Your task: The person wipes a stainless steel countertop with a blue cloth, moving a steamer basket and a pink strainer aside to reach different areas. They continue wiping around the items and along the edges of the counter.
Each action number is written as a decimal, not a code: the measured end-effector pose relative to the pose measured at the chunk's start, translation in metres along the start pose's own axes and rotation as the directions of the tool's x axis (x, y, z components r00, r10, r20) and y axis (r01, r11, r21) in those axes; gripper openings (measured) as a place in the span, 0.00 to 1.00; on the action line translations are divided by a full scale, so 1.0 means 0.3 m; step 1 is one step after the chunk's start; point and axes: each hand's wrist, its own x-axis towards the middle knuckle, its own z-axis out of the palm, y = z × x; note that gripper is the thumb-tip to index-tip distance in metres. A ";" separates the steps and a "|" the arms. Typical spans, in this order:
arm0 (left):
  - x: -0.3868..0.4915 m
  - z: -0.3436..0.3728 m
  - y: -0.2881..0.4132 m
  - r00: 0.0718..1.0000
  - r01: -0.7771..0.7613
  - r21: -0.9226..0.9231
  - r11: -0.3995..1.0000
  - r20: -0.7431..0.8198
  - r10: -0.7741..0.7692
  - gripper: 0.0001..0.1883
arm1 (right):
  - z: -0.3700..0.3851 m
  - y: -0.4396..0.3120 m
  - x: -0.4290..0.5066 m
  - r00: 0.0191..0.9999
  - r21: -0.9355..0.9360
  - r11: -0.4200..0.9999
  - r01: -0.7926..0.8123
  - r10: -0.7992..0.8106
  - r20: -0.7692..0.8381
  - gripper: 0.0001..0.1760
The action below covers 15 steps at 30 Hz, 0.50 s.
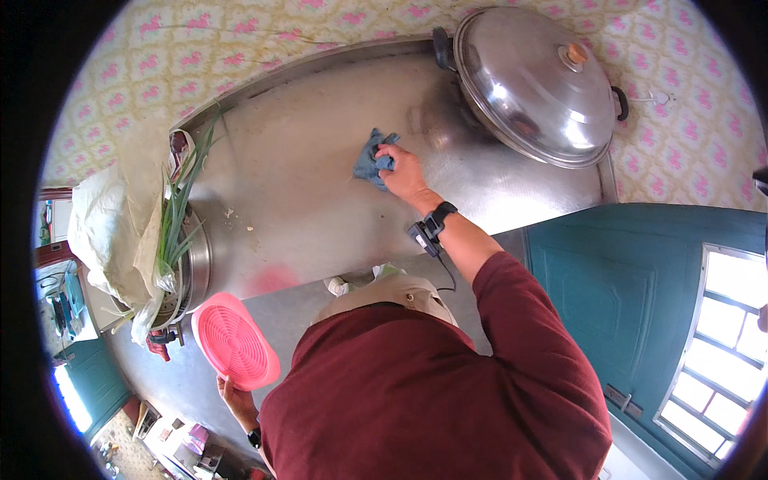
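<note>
My right hand [403,174] grips a bunched blue cloth [370,162] and presses it on the stainless steel counter [300,150], near its middle. Part of the cloth spreads out flat to the left of my fingers. Low at my left side, my left hand [237,398] holds a pink plastic basket [235,342] by its rim, off the counter's front edge. Ridged rings mark the basket's face. A few pale crumbs [250,228] lie on the left part of the counter.
A large lidded steel wok [528,84] fills the counter's right end. At the left end, green onions [180,204] and a pale plastic bag [102,228] lie over a steel pot [201,258]. A teal door [600,282] with a barred window [714,348] stands at the right.
</note>
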 end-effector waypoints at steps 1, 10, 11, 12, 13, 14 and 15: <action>-0.007 0.001 0.005 1.000 -0.013 0.009 1.000 0.002 0.013 0.15 | -0.017 -0.005 0.007 0.985 0.166 0.975 -0.148 0.160 -0.063 0.19; -0.171 -0.092 -0.045 0.988 -0.065 -0.067 0.996 -0.145 0.055 0.13 | -0.317 0.111 0.032 0.821 -0.090 0.895 -0.437 0.357 -0.445 0.22; -0.184 -0.097 -0.050 0.985 -0.058 -0.062 0.996 -0.166 0.047 0.13 | -0.293 0.114 0.029 0.878 -0.328 0.862 -0.386 0.234 -0.418 0.23; -0.180 -0.106 -0.053 0.983 -0.051 -0.061 0.997 -0.182 0.040 0.13 | -0.242 0.108 0.023 0.921 -0.546 0.779 -0.308 0.100 -0.377 0.24; -0.179 -0.106 -0.059 0.979 -0.052 -0.059 0.997 -0.198 0.040 0.13 | -0.194 0.099 0.022 0.951 -0.730 0.648 -0.217 -0.027 -0.308 0.25; -0.168 -0.110 -0.056 0.986 -0.050 -0.067 0.996 -0.160 0.039 0.13 | -0.147 0.087 0.023 0.953 -0.687 0.699 -0.202 -0.021 -0.301 0.26; -0.150 -0.113 -0.051 0.992 -0.047 -0.074 0.996 -0.124 0.037 0.13 | -0.093 0.068 0.020 0.955 -0.645 0.742 -0.181 -0.026 -0.297 0.27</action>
